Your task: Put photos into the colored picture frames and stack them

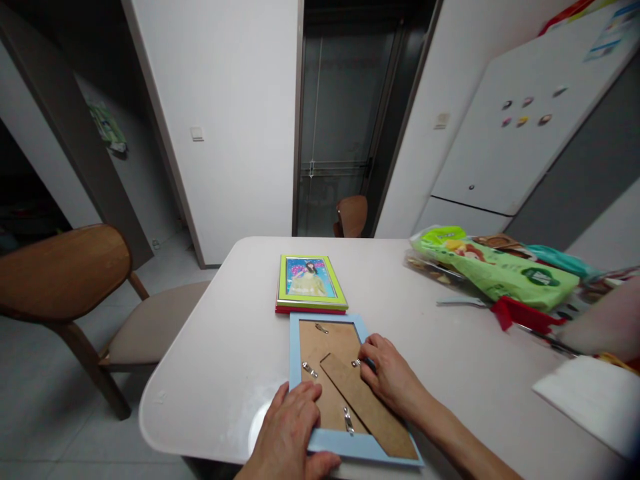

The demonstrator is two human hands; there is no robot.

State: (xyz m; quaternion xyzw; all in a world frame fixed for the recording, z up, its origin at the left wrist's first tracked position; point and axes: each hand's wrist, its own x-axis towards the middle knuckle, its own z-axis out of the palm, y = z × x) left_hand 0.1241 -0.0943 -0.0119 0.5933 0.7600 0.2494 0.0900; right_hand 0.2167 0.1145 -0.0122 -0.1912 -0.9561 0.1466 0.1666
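A light-blue picture frame (295,340) lies face down near the table's front edge, its brown backing board (337,340) showing. Small metal clips hold to the board, and a brown stand leg (365,407) slants across it. My left hand (295,427) rests on the frame's lower left corner, fingers stretched over the border and board, thumb by the bottom edge. At the right-hand clip (355,363), my right hand (393,373) has its fingers curled together. Something small and dark shows under those fingertips; I cannot make out what it is.
Beyond the blue frame, a green picture frame (337,287) with a princess picture lies on a red one (310,310). Green packaging (520,270), a light-coloured handle (460,302) and white paper (595,400) sit on the table's right. A wooden chair (150,323) stands left.
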